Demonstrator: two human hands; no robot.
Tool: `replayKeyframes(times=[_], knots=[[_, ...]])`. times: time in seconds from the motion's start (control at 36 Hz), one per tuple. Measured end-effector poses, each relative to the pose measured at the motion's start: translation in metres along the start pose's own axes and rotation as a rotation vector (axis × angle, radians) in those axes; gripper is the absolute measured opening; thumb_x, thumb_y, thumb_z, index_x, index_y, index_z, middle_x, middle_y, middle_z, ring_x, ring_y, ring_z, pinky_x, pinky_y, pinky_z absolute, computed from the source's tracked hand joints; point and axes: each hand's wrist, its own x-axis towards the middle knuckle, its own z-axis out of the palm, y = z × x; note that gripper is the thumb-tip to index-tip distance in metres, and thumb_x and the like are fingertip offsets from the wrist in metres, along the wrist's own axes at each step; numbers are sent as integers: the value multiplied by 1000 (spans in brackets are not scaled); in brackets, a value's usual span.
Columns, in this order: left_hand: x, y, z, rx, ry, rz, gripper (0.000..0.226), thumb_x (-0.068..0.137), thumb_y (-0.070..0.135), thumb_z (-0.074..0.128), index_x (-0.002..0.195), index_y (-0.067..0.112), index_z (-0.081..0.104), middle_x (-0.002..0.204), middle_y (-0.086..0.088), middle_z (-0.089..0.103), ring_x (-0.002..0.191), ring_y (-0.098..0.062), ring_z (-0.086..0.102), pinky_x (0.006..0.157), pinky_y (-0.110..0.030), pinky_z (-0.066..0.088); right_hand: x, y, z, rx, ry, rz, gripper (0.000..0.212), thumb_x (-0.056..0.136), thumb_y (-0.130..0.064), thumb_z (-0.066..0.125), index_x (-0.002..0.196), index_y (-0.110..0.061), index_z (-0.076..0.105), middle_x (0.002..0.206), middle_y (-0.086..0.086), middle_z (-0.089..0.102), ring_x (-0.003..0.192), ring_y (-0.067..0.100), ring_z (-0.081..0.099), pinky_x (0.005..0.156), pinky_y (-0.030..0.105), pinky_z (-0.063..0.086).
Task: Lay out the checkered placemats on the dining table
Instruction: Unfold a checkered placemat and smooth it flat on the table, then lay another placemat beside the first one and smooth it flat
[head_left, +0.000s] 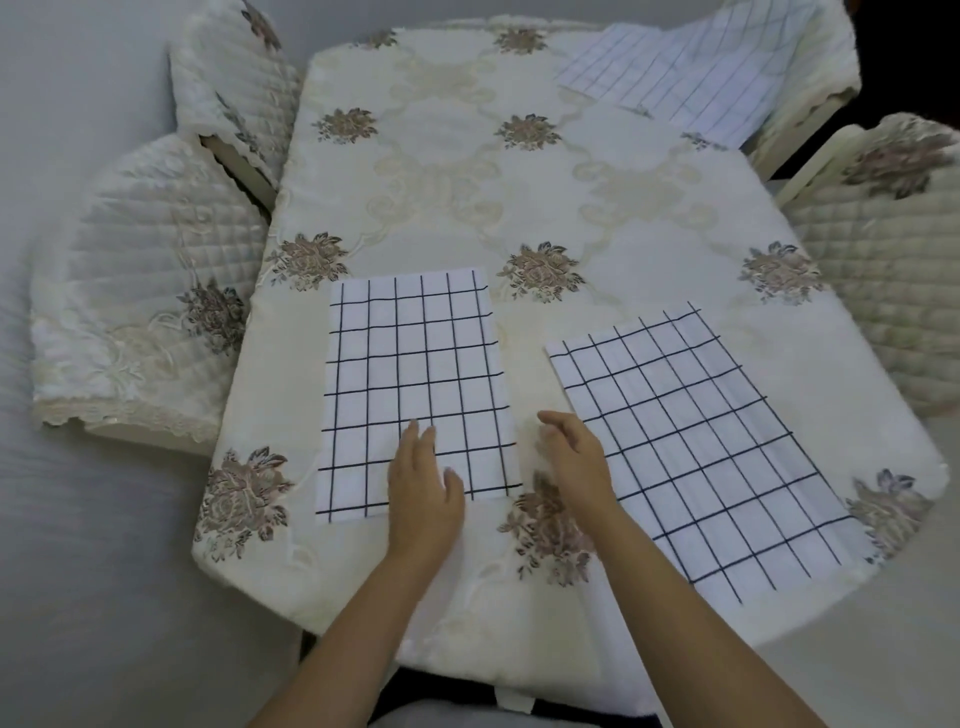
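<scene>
- Table (467, 182), biggest thing in view, covered by a cream cloth with embroidered flower clusters and looping scrollwork.
- Near-left chair (140, 291) and far-left chair (228, 88), tucked against the table's left edge; right chair (883, 260) against the right edge; all in quilted cream covers.
- Right mat (691, 436), white with a thin black grid, flat on the cloth at near right, turned at an angle, its near corner reaching the table's edge.
- Left mat (410, 364), same grid, flat on the cloth left of centre, lying nearly straight, parted from the right mat by a strip of bare cloth.
- Far mat (701, 78), same grid, at the far right corner, running past the table's edge; cannot tell what bears its far part.
- Left hand (423, 488), palm down, fingers straight and together, pressed flat on the left mat's near right corner, grasping nothing.
- Right hand (574, 457), over the bare strip, just beside the right mat's left edge; fingers loosely bent and blurred, released, grasping nothing; contact with the mat not clear.
</scene>
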Motion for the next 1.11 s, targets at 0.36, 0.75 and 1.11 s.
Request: replayKeyframes(times=[0.36,0.75,1.11], knots=[[-33,133,99,-66,-275,-36,41,96,18,40,137,17,37,141,1,38,115,-12,47,92,-25,41,8,19,-150,-72,118,2,21,95,-9,42,101,-19,59,105,-1,62,104,17,57,84,24,42],[-28,148,120,5,-145,-332,39,90,14,48,128,9,43,131,-11,39,111,-25,47,90,-32,41,46,37,-231,-439,178,14,29,92,-8,45,119,-5,55,125,13,45,89,18,47,77,27,39],[-15,145,128,-207,-152,-541,22,84,14,57,104,10,48,90,-6,53,73,-18,50,59,-25,39,72,36,-248,-475,101,212,47,83,-15,64,123,0,44,121,17,47,101,32,53,74,32,43]])
